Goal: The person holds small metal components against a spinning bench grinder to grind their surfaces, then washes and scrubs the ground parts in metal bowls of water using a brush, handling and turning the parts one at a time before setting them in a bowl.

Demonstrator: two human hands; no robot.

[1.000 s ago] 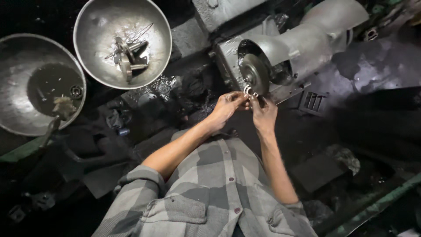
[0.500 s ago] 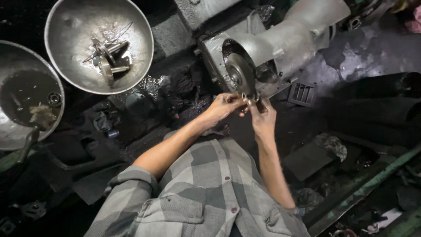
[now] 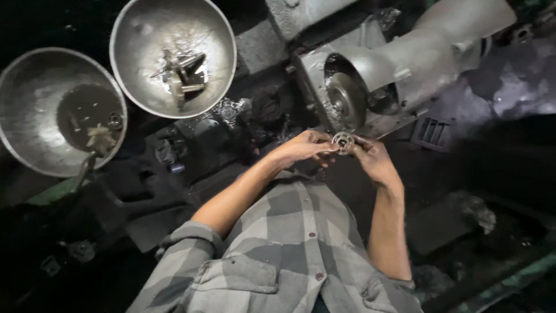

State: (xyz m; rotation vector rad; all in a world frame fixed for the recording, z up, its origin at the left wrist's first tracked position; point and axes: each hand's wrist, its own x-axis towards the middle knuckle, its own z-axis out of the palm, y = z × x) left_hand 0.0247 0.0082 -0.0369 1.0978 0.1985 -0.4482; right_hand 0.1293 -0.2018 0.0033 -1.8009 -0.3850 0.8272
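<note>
On the dark, oily worktop (image 3: 191, 174) before the grey bench grinder (image 3: 399, 69), your left hand (image 3: 301, 148) and right hand (image 3: 373, 159) pinch the small round metal ring (image 3: 343, 141) together. It looks stiff, light and probably greasy; grip its rim.

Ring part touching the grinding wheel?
Apart. The head view shows the ring part, pinched between left hand and right hand, below the wheel with dark housing between.

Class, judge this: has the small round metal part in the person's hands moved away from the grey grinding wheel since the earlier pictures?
Yes. The small round metal part now sits lower, just below the grey grinding wheel, no longer against it.
</note>
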